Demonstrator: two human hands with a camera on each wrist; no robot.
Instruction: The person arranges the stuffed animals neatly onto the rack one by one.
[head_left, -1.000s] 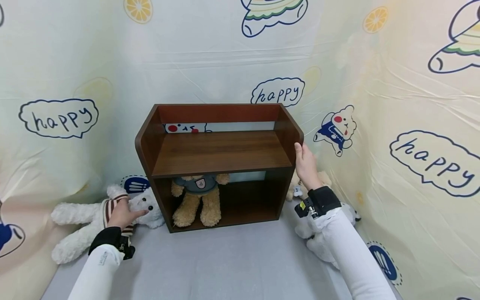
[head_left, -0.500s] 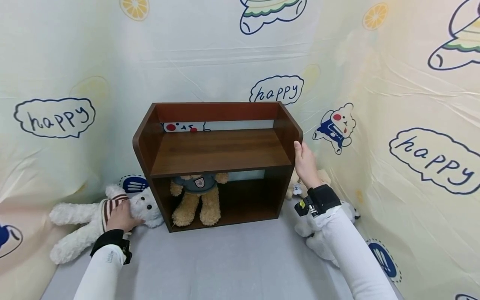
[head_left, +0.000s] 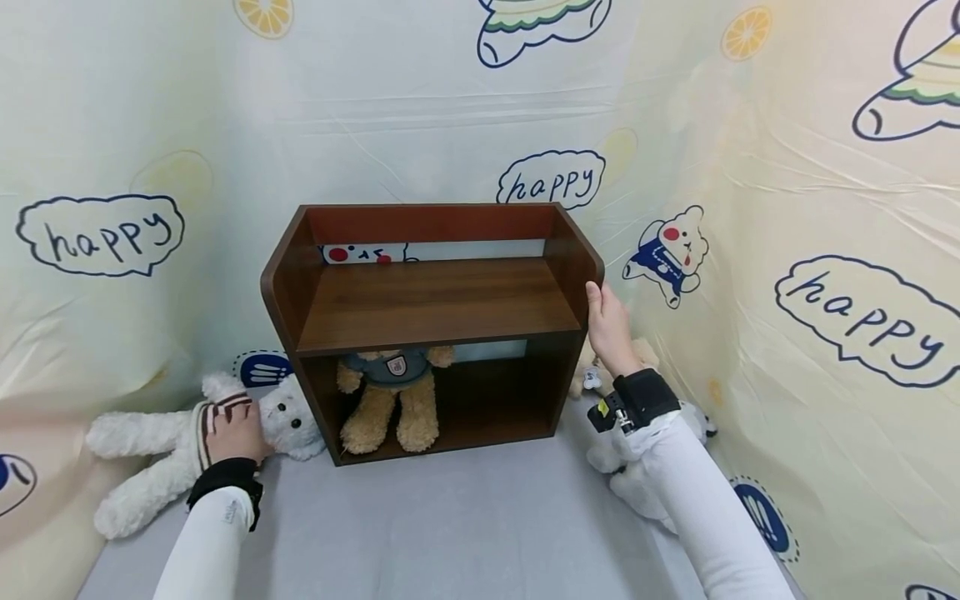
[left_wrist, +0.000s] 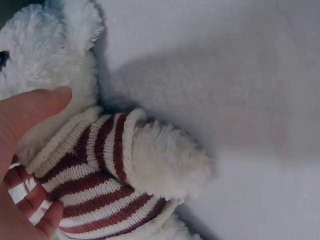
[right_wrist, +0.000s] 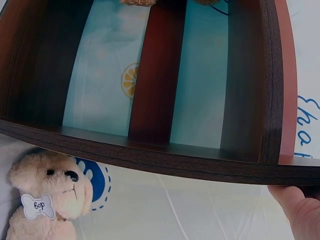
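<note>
A white plush bear [head_left: 161, 437] in a brown-striped knit sweater lies on its back at the left, head against the shelf. Across its chest rests my left hand [head_left: 236, 433]; in the left wrist view its thumb [left_wrist: 47, 102] is extended near the bear's neck, apart from loosely bent fingers at the sweater [left_wrist: 105, 200]. A dark brown two-tier shelf [head_left: 442, 304] stands in the middle. My right hand [head_left: 613, 333] presses the outer face of its right panel near the front edge; the right wrist view shows the thumb there, other fingers mostly hidden.
A brown plush bear [head_left: 397, 408] stands in the lower compartment, its head hidden by the upper board. Behind my right arm are a cream plush dog [right_wrist: 52, 185] with a bone-shaped tag and a white plush toy [head_left: 637, 487]. Printed cloth [head_left: 420, 100] surrounds the grey tabletop [head_left: 450, 525].
My left hand has turned and settled further onto the bear's chest; its thumb no longer shows in the head view. The right hand stays at the shelf panel. The head view has shifted slightly.
</note>
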